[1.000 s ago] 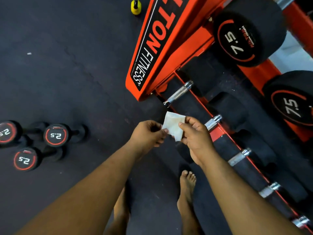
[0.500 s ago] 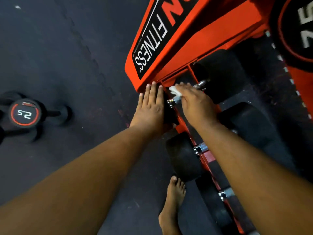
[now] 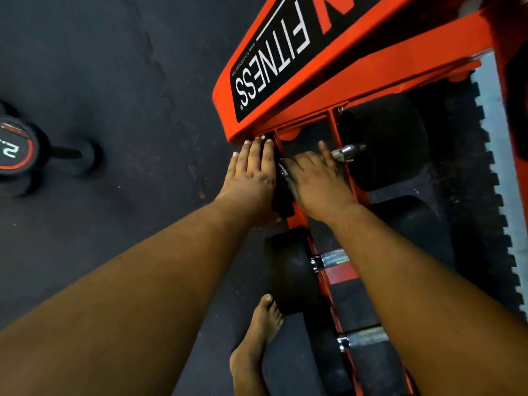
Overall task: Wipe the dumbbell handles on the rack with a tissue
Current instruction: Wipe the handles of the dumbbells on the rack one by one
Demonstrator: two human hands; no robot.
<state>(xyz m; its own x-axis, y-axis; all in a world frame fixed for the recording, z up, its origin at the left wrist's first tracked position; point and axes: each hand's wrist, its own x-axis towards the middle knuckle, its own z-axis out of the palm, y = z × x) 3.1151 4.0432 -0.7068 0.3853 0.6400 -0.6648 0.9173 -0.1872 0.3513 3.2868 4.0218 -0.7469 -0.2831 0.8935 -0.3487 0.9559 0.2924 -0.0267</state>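
Now the right hand (image 3: 315, 182) has come down curled over the end dumbbell handle (image 3: 344, 152) at the rack's (image 3: 314, 90) corner, tissue hidden; left hand (image 3: 251, 172) lies flat, bracing. Wiping has begun.

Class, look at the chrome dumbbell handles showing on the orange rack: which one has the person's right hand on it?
The topmost handle, just below the FITNESS plate. The right hand covers most of it; the two handles nearer the feet are untouched.
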